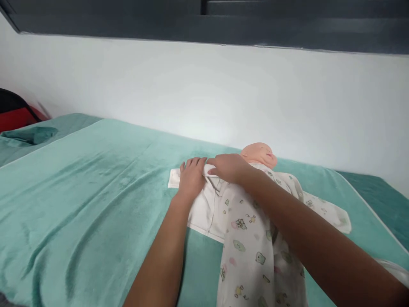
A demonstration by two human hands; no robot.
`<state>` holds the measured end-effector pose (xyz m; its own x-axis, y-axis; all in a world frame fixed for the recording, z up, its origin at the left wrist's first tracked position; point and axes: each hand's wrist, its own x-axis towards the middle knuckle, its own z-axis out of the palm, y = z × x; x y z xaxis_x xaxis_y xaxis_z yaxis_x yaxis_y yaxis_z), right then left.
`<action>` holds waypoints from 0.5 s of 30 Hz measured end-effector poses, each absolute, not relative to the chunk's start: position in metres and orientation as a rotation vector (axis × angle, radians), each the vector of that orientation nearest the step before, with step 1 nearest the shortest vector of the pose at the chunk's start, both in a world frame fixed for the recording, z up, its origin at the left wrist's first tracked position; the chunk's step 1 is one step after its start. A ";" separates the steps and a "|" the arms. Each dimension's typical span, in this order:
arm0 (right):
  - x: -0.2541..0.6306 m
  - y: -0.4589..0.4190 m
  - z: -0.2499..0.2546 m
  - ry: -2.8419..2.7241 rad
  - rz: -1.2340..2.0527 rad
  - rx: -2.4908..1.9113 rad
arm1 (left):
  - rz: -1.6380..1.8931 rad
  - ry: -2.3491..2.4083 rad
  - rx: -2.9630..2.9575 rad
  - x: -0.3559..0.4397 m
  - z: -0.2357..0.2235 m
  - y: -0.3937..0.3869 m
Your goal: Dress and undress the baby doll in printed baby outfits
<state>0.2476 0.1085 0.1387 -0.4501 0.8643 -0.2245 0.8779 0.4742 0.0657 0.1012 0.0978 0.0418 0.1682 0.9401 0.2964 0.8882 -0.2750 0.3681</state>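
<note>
A baby doll (255,152) lies on its back with its head turned to the right, wearing a white baby garment (243,226) printed with small animals and leaves. The garment's left side is folded open, its plain inside showing. My left hand (192,179) is closed over the sleeve stretched out to the left, fingers curled over its far edge. Close beside it, my right hand (230,167) pinches white cloth of the same garment near the doll's shoulder. The doll's arm and most of its body are hidden under cloth and my right forearm.
A light green blanket (96,192) with soft creases covers the bed, over a darker green cover (377,196). Behind stands a white wall (191,94) below a dark window frame (128,21). A red and black item (15,115) sits far left.
</note>
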 end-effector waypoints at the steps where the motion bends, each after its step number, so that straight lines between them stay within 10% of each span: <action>1: 0.245 0.110 0.136 2.511 -0.087 1.488 | 0.696 1.799 2.331 0.102 0.042 0.097; 15: 0.353 0.047 0.126 2.869 -0.701 2.168 | 0.714 2.191 2.001 0.094 0.041 0.101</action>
